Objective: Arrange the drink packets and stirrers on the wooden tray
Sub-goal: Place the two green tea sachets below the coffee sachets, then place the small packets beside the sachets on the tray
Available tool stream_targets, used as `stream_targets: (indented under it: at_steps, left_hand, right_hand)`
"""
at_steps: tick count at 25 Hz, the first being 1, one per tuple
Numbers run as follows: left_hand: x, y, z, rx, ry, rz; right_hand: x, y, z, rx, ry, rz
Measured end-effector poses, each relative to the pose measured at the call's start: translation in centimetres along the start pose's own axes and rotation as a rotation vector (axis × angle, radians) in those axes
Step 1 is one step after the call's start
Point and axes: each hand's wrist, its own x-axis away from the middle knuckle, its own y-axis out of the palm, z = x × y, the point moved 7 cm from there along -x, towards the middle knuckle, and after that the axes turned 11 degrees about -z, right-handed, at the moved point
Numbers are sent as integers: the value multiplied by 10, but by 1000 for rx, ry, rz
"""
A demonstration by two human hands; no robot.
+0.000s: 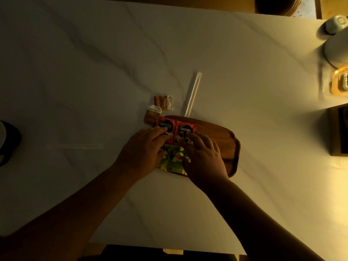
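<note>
Furthest left, a clear stirrer [74, 146] lay flat on the counter [94, 53], its long axis running left to right, well apart from the wooden tray [222, 140] and nearer my left hand [145, 147] than my right. Further right, two small brown sugar packets [157, 108] sat on the counter just beyond the tray's far left corner, not yet on the wood.

My left hand lay palm down, fingers loosely spread, fingertips pressing the left coffee packet [165, 125], which overhung the tray's left edge. Whether it pinched the packet or only pushed it, I could not tell. A green tea packet [173, 159] lay between my hands at the near left of the tray.

My right hand [203, 157] was likewise flat and partly open, fingertips on the right coffee packet [186, 129], holding nothing else.

Beyond the tray, a paper-wrapped stirrer [192, 95] pointed away, near end touching the far rim, closer to my right hand. I judged both stirrers remained to be gathered.
</note>
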Motion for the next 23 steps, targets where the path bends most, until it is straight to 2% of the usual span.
stream_targets:
  at_steps: [9, 13, 15, 17, 20, 23]
  left_hand:
    - [3, 3, 2, -4, 18, 45]
    - [5, -9, -3, 18, -5, 135]
    - [2, -25, -20, 66, -143, 241]
    - [-6, -39, -46, 177, -363, 282]
    - [-27, -47, -77, 340, -580, 221]
    - [-52, -48, -84, 359, -611, 102]
  right_hand:
    - [1, 4, 1, -17, 0, 28]
    - [-4, -11, -4, -82, -8, 62]
    - [-19, -30, -5, -133, 6, 112]
    - [-50, -46, -4, -199, 48, 98]
    - [-107, -66, -4, -226, 166, 42]
    - [-151, -75, -8, -112, 277, 8]
